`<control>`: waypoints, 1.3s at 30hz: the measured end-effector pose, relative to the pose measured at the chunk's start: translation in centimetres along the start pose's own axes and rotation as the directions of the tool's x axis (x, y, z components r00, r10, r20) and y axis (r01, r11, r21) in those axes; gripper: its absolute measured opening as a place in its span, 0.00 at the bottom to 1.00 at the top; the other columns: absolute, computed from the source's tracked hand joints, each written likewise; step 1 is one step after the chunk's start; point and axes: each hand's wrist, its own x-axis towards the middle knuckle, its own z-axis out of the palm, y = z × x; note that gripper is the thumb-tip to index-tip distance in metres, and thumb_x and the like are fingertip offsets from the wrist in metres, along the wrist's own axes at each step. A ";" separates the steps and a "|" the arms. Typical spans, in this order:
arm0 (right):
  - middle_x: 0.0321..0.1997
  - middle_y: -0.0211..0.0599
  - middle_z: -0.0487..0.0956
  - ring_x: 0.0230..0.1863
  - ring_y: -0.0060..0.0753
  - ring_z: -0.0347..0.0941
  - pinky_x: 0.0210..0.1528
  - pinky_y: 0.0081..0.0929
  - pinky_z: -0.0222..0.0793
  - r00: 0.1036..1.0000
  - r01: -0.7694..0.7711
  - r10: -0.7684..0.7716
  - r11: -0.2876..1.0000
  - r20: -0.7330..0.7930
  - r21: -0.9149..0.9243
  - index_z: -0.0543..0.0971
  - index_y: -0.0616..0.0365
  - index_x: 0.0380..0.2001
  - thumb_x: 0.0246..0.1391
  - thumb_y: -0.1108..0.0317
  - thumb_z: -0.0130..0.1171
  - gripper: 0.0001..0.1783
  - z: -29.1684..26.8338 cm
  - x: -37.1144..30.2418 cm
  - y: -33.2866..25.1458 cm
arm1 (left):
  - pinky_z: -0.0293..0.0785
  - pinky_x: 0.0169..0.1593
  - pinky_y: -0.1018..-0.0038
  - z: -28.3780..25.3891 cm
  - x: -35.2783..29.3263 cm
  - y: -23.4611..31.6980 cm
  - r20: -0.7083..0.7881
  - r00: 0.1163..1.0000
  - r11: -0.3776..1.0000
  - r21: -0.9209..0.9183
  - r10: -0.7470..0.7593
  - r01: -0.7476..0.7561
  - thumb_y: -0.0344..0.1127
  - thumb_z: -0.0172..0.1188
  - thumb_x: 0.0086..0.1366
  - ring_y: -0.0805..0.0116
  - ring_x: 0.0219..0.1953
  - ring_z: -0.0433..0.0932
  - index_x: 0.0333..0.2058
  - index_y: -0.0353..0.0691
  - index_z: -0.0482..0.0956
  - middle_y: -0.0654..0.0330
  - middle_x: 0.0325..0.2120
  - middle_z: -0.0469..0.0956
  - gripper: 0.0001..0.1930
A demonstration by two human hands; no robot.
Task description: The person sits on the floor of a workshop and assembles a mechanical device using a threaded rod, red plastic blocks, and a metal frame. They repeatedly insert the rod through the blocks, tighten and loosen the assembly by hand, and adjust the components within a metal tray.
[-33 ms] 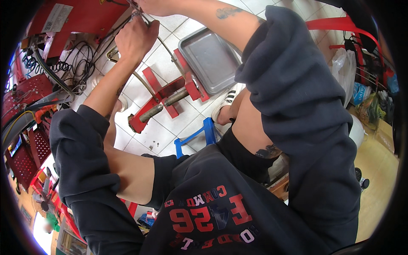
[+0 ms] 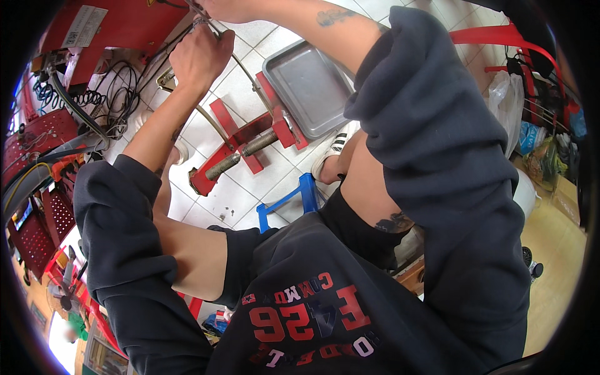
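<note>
My left hand (image 2: 201, 59) is closed near the top edge, its fingers curled against a thin dark metal piece (image 2: 214, 26) I cannot identify. Beside it, the frame's top edge cuts off my right hand (image 2: 230, 10); its fingers are bent in at the same metal piece. Below both hands, a red metal stand (image 2: 250, 132) with a thick threaded rod (image 2: 259, 142) rests on the tiles. Two thin metal bars rise from it toward my hands. What they join at the top is out of frame.
A grey rectangular tray (image 2: 312, 90) lies right of the stand. Near my legs is a blue plastic stool (image 2: 306, 192). Black coiled cables (image 2: 122, 94) and a red machine housing (image 2: 119, 25) are at left. A red chair (image 2: 487, 34) and plastic bags (image 2: 505, 100) stand at right.
</note>
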 end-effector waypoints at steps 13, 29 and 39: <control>0.59 0.32 0.75 0.44 0.37 0.77 0.39 0.34 0.79 0.746 0.598 -0.645 0.536 0.169 -0.596 0.74 0.45 0.56 0.53 0.70 0.55 0.25 0.2 1.7 4.9 | 0.78 0.45 0.54 -0.9 -0.4 -0.5 0.060 0.998 0.995 -0.088 -0.031 0.036 0.55 0.57 0.60 0.42 0.39 0.83 0.43 0.27 0.78 0.42 0.33 0.83 0.30; 0.43 0.32 0.74 0.57 0.40 0.70 0.57 0.44 0.67 0.301 0.648 -0.941 0.081 0.157 -0.757 0.77 0.45 0.25 0.49 0.61 0.56 0.04 2.0 6.3 6.0 | 0.77 0.45 0.53 -1.2 -0.9 -0.7 0.079 0.996 0.991 -0.121 -0.045 0.054 0.57 0.57 0.60 0.42 0.37 0.83 0.38 0.29 0.79 0.41 0.31 0.83 0.29; 0.26 0.24 0.67 0.30 0.28 0.68 0.26 0.30 0.64 0.401 0.722 -0.872 0.112 0.281 -0.683 0.71 0.42 0.13 0.43 0.62 0.58 0.10 3.5 7.3 6.4 | 0.76 0.50 0.60 -2.9 1.6 -3.5 0.521 0.854 0.996 -0.079 0.018 0.028 0.72 0.56 0.56 0.48 0.45 0.83 0.36 0.33 0.85 0.42 0.36 0.84 0.39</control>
